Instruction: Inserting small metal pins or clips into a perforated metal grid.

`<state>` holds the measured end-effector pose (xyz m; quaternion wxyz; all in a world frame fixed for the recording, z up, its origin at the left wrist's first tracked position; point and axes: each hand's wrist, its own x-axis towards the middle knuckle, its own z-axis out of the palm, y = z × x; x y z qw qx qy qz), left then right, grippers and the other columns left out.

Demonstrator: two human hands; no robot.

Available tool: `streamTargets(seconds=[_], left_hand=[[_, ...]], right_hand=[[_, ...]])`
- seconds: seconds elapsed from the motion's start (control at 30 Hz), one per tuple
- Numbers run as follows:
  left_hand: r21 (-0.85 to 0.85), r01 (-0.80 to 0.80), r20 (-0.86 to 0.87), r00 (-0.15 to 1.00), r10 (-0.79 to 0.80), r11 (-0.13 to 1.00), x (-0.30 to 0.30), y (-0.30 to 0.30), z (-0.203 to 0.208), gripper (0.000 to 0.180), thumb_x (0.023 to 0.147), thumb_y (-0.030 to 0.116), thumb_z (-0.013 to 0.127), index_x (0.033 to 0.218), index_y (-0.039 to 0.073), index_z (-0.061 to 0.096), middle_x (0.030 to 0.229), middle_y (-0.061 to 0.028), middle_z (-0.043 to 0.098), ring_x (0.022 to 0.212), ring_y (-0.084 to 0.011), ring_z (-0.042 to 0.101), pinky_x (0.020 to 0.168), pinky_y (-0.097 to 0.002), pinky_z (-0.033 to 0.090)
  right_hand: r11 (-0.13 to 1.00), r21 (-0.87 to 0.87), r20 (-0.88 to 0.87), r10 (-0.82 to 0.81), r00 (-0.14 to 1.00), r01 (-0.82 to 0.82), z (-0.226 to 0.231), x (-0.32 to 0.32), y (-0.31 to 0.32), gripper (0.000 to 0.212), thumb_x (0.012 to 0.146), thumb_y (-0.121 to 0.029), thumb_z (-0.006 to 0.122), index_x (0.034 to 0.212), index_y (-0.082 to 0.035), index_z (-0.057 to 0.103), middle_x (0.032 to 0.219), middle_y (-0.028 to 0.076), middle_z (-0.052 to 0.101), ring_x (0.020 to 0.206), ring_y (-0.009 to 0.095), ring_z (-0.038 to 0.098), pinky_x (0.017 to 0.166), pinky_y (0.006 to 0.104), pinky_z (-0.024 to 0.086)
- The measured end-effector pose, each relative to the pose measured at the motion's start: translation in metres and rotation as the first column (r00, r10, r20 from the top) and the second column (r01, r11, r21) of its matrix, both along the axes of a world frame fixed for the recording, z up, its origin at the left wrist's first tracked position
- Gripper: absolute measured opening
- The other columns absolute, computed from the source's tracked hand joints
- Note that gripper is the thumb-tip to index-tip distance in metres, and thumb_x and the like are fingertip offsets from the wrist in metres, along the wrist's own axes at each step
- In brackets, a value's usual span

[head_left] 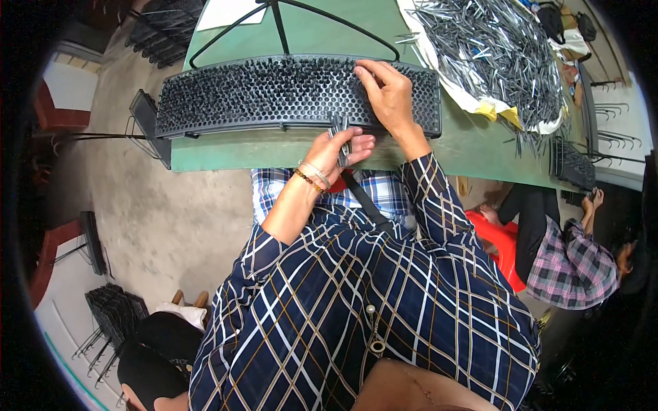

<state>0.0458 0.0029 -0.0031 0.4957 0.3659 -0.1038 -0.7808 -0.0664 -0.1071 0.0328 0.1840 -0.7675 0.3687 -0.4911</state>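
At six o'clock of the perforated tray (240, 96), which is lying at twelve o'clock, the left hand (319, 152) is grasping slim dark pieces (335, 125); the right hand (389, 96) is apparently filling holes, whether pinching anything I cannot tell; the next move is probably calling for careful alignment.

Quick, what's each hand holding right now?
Left hand: holding several thin dark rods.
Right hand: at the holed tray; whether it grips anything can't be told.

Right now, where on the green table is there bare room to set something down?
Bare green table shows between the perforated tray and the table's near edge, left of the left hand, and behind the tray within its wire frame. The right side is crowded with heaped dark pieces.
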Motion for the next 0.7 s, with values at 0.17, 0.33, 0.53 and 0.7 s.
streamTargets(seconds=[0.17, 0.33, 0.53, 0.7], left_hand=[[0.027, -0.005, 0.034, 0.999, 0.005, 1.0, 0.003, 0.002, 0.002, 0.024, 0.092, 0.015, 0.047, 0.107, -0.004, 0.05, 0.101, -0.02, 0.061, 0.089, -0.0267, 0.064, 0.074, -0.0377, 0.056], [0.031, 0.034, 0.012, 0.999, -0.035, 0.999, -0.002, -0.001, 0.005, 0.024, 0.093, 0.017, 0.048, 0.11, -0.001, 0.049, 0.098, -0.0175, 0.062, 0.086, -0.0244, 0.064, 0.071, -0.0364, 0.056], [0.009, 0.03, 0.094, 0.995, -0.031, 1.0, -0.005, 0.004, 0.005, 0.023, 0.093, 0.016, 0.049, 0.11, 0.001, 0.048, 0.094, -0.0172, 0.063, 0.081, -0.0214, 0.064, 0.065, -0.0325, 0.056], [-0.019, 0.015, 0.132, 0.991, -0.012, 1.0, 0.003, 0.014, 0.002, 0.023, 0.093, 0.018, 0.048, 0.109, 0.001, 0.048, 0.094, -0.0167, 0.063, 0.079, -0.0195, 0.063, 0.064, -0.0306, 0.056]], right_hand=[[0.999, 0.016, -0.059, 0.047, 0.997, -0.046, -0.003, 0.001, 0.0, 0.013, 0.081, -0.009, 0.063, 0.09, -0.002, 0.065, 0.082, 0.012, 0.065, 0.071, 0.027, 0.063, 0.062, 0.0319, 0.049], [0.985, -0.168, -0.168, 0.001, 0.986, -0.03, -0.006, -0.003, -0.001, 0.013, 0.078, -0.01, 0.065, 0.09, -0.005, 0.066, 0.081, 0.009, 0.061, 0.07, 0.027, 0.062, 0.06, 0.0335, 0.05], [0.987, -0.16, -0.231, -0.009, 0.973, -0.029, -0.004, -0.006, 0.004, 0.014, 0.079, -0.01, 0.065, 0.092, -0.005, 0.066, 0.083, 0.009, 0.061, 0.07, 0.025, 0.061, 0.061, 0.0323, 0.049], [0.988, -0.096, -0.235, 0.095, 0.967, -0.12, -0.012, 0.003, 0.012, 0.016, 0.079, -0.011, 0.066, 0.094, -0.005, 0.067, 0.084, 0.009, 0.061, 0.072, 0.024, 0.062, 0.062, 0.0317, 0.049]])
